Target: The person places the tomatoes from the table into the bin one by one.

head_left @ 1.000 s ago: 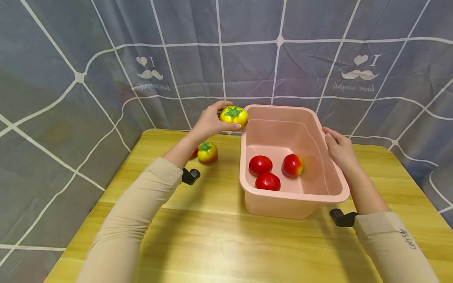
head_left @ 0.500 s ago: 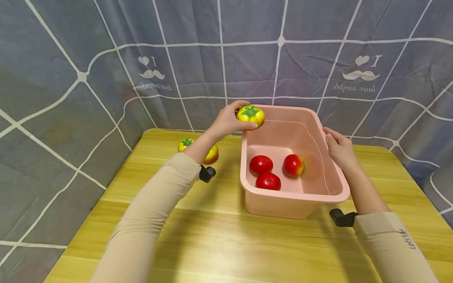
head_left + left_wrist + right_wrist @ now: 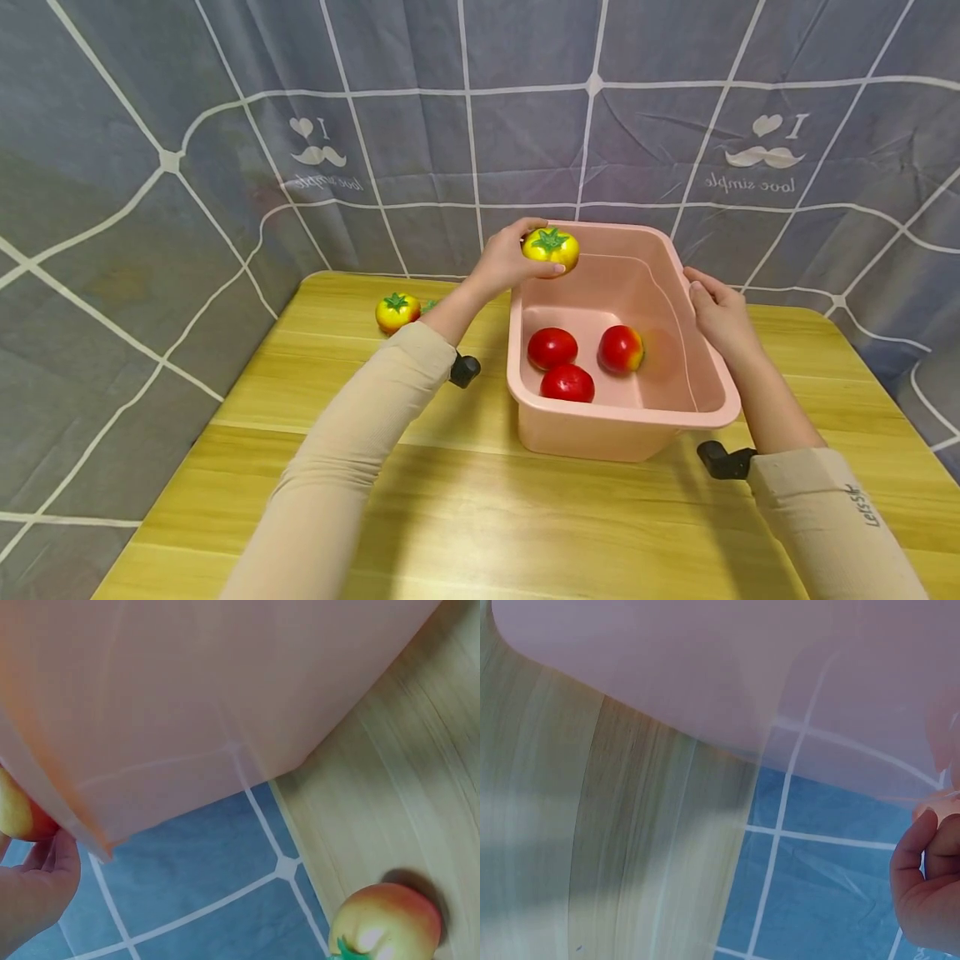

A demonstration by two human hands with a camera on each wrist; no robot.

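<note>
My left hand [image 3: 506, 258] grips a yellow-and-red tomato [image 3: 552, 250], its green leafy top facing up. It holds the tomato over the back left rim of a pink plastic basin [image 3: 626, 419]. Thumb in front and fingers behind, my right hand [image 3: 720, 321] holds the basin's right rim. Inside the basin lie a red tomato [image 3: 552, 348], another red tomato [image 3: 567, 383] close in front of it, and a red one with a yellow patch [image 3: 620, 349]. In the left wrist view, the held tomato [image 3: 19, 810] is partly cut off by the frame edge.
Left of the basin, a yellow tomato [image 3: 397, 313] sits on the wooden table [image 3: 450, 517]. Beside it another green top [image 3: 429, 306] peeks out behind my left forearm. A grey-blue curtain with white lines [image 3: 525, 150] hangs behind and left of the table.
My left hand has carried the tomato to the right, from beside the basin to over its back left rim. The right hand and basin have stayed in place.
</note>
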